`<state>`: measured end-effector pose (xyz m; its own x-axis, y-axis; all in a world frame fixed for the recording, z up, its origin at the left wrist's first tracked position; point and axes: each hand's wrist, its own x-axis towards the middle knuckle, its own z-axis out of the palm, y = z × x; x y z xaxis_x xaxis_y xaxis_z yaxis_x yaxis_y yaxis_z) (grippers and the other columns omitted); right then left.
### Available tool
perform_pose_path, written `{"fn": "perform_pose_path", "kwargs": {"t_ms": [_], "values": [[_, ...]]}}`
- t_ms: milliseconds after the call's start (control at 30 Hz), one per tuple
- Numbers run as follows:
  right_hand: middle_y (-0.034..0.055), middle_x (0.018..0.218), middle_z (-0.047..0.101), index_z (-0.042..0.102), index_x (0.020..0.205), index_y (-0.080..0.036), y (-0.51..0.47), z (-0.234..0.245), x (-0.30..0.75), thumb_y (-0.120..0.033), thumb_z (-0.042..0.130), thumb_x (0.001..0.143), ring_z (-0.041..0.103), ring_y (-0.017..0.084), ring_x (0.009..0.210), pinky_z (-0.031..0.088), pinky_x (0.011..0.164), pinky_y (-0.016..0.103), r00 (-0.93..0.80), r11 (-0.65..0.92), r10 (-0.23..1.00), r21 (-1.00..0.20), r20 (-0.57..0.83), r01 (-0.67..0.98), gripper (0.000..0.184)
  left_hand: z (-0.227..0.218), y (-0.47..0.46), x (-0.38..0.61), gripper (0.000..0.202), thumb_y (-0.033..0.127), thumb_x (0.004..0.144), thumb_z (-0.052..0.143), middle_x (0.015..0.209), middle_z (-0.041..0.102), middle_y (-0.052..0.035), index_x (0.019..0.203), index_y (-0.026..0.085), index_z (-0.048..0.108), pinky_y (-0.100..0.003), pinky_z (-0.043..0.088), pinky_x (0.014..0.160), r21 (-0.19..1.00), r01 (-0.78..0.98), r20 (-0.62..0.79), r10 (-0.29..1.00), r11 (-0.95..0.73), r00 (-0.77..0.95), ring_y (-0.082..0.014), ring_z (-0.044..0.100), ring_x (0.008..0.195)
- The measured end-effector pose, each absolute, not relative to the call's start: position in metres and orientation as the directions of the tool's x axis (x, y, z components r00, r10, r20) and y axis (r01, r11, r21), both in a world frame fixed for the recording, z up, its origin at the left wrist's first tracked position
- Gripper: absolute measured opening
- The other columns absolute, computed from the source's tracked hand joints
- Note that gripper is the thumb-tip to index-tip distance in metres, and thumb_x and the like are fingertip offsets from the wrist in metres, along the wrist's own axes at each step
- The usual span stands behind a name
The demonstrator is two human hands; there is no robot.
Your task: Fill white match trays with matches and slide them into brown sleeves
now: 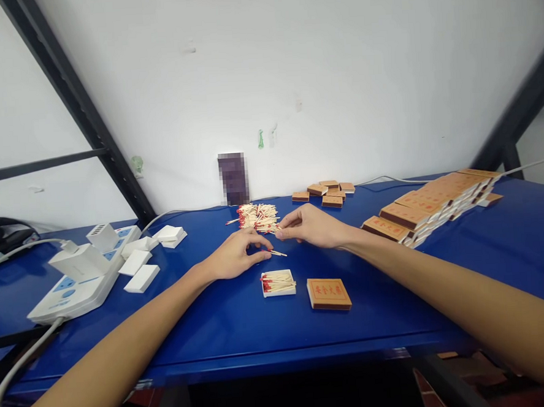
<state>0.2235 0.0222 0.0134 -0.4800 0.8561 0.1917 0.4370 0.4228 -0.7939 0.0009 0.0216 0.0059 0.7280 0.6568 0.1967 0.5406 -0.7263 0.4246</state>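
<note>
A loose pile of red-tipped matches lies on the blue table near the wall. My right hand reaches to the pile's right edge, its fingertips pinched on a few matches. My left hand rests on the table just below the pile, fingers curled, with a match or two sticking out of its fingertips. Below the hands sits a small white inner tray partly filled with matches. Beside it on the right lies an orange matchbox sleeve.
A long stack of orange matchboxes runs along the right. A few more boxes sit near the wall. White inner trays and a white power strip with plugs lie at the left. Black frame bars stand behind.
</note>
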Motion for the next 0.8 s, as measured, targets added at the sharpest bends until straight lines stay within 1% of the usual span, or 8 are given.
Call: {"fn": "perform_pose_path", "kwargs": {"t_ms": [67, 133, 267, 400, 533, 633, 733, 800], "values": [[0.0011, 0.064, 0.059, 0.073, 0.077, -0.015, 0.014, 0.021, 0.224, -0.044, 0.066, 0.075, 0.044, 0.011, 0.057, 0.032, 0.052, 0.025, -0.557, 0.427, 0.818, -0.799, 0.141, 0.424, 0.030, 0.007, 0.021, 0.004, 0.021, 0.033, 0.090, 0.053, 0.084, 0.060, -0.0035, 0.093, 0.017, 0.065, -0.028, 0.041, 0.072, 0.407, 0.551, 0.155, 0.650, -0.728, 0.744, -0.0161, 0.052, 0.080], [0.0015, 0.067, 0.062, 0.074, 0.081, -0.017, 0.003, 0.030, 0.221, -0.046, 0.066, 0.075, 0.045, 0.011, 0.058, 0.032, 0.052, 0.025, -0.641, 0.439, 0.764, -0.790, 0.077, 0.428, 0.031, 0.008, 0.020, 0.005, 0.020, 0.030, 0.091, 0.049, 0.086, 0.059, -0.0048, 0.091, 0.015, 0.062, -0.030, 0.041, 0.075, 0.360, 0.576, 0.126, 0.650, -0.734, 0.749, -0.0171, 0.051, 0.081], [-0.0008, 0.059, 0.060, 0.076, 0.080, -0.017, -0.018, 0.039, 0.213, -0.041, 0.067, 0.075, 0.042, 0.009, 0.053, 0.030, 0.052, 0.025, -0.707, 0.516, 0.705, -0.728, 0.062, 0.452, 0.026, 0.009, 0.016, 0.005, 0.020, 0.027, 0.094, 0.041, 0.089, 0.055, -0.0066, 0.087, 0.015, 0.056, -0.032, 0.041, 0.077, 0.255, 0.601, 0.086, 0.637, -0.758, 0.766, -0.0185, 0.050, 0.084], [-0.0008, 0.058, 0.061, 0.076, 0.079, -0.016, -0.025, 0.039, 0.209, -0.036, 0.065, 0.077, 0.042, 0.008, 0.051, 0.030, 0.052, 0.025, -0.735, 0.576, 0.676, -0.660, 0.053, 0.483, 0.023, 0.015, 0.011, 0.001, 0.022, 0.030, 0.095, 0.037, 0.092, 0.055, -0.0066, 0.090, 0.016, 0.054, -0.032, 0.041, 0.078, 0.221, 0.593, 0.027, 0.613, -0.774, 0.790, -0.0185, 0.051, 0.084], [-0.0002, 0.060, 0.061, 0.076, 0.080, -0.016, -0.021, 0.039, 0.211, -0.039, 0.064, 0.078, 0.043, 0.009, 0.053, 0.030, 0.052, 0.025, -0.708, 0.573, 0.701, -0.653, 0.079, 0.494, 0.026, 0.019, 0.010, -0.004, 0.021, 0.031, 0.094, 0.038, 0.091, 0.055, -0.0066, 0.090, 0.016, 0.052, -0.032, 0.040, 0.078, 0.190, 0.591, -0.010, 0.601, -0.784, 0.799, -0.0183, 0.050, 0.082], [0.0010, 0.063, 0.063, 0.075, 0.080, -0.017, -0.012, 0.034, 0.214, -0.041, 0.060, 0.081, 0.044, 0.010, 0.055, 0.031, 0.053, 0.025, -0.626, 0.580, 0.760, -0.616, 0.173, 0.533, 0.028, 0.020, 0.010, -0.008, 0.021, 0.031, 0.094, 0.037, 0.091, 0.053, -0.0066, 0.089, 0.016, 0.051, -0.032, 0.040, 0.078, 0.184, 0.579, -0.015, 0.586, -0.795, 0.810, -0.0178, 0.048, 0.081], [0.0046, 0.071, 0.068, 0.074, 0.076, -0.016, 0.005, 0.021, 0.216, -0.033, 0.058, 0.083, 0.052, 0.013, 0.061, 0.035, 0.060, 0.028, -0.487, 0.572, 0.820, -0.488, 0.302, 0.660, 0.024, 0.026, 0.006, -0.009, 0.021, 0.030, 0.094, 0.036, 0.091, 0.053, -0.0061, 0.089, 0.016, 0.051, -0.031, 0.040, 0.077, 0.235, 0.566, -0.013, 0.580, -0.790, 0.814, -0.0170, 0.047, 0.082], [0.0074, 0.075, 0.069, 0.073, 0.076, -0.016, 0.017, 0.011, 0.216, -0.029, 0.057, 0.084, 0.056, 0.017, 0.066, 0.036, 0.063, 0.029, -0.455, 0.546, 0.836, -0.389, 0.306, 0.741, 0.022, 0.033, 0.000, -0.008, 0.021, 0.030, 0.094, 0.036, 0.089, 0.052, -0.0051, 0.089, 0.016, 0.051, -0.030, 0.040, 0.075, 0.293, 0.560, -0.007, 0.583, -0.775, 0.812, -0.0160, 0.047, 0.080]]}}
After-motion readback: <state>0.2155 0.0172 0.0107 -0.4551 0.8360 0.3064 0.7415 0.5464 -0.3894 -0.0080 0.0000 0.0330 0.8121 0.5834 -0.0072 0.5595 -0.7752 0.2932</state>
